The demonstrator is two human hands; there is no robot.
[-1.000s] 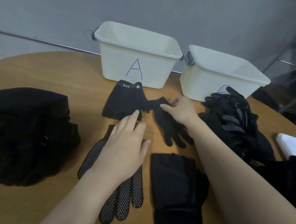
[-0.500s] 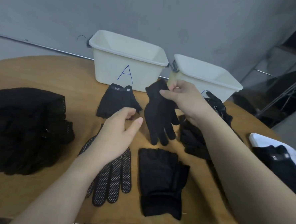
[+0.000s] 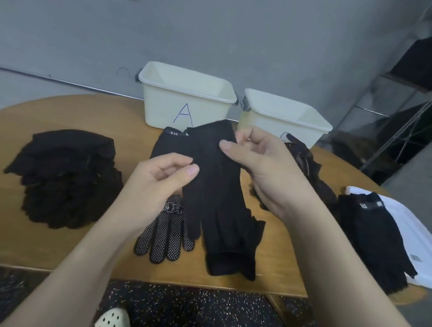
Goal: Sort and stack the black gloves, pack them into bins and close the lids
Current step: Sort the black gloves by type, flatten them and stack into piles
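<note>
A plain black full-finger glove (image 3: 213, 183) hangs above the table, cuff up. My right hand (image 3: 262, 166) pinches its cuff edge and my left hand (image 3: 158, 177) pinches its left side. Under it lie a dotted grip glove (image 3: 165, 236), a fingerless glove (image 3: 232, 250) and a "5.11" fingerless glove (image 3: 168, 145). Two open cream bins stand at the back: bin A (image 3: 185, 103) and a second bin (image 3: 286, 117) to its right.
A heap of black gloves (image 3: 65, 177) lies at the left and a smaller pile (image 3: 310, 174) behind my right hand. A black glove (image 3: 372, 238) rests on a white lid (image 3: 412, 241) at the right. The table's front edge (image 3: 152, 278) is close.
My right hand has lifted the plain glove off the table and brought it nearer. My left hand rose from the dotted glove and took hold of the lifted glove's side.
</note>
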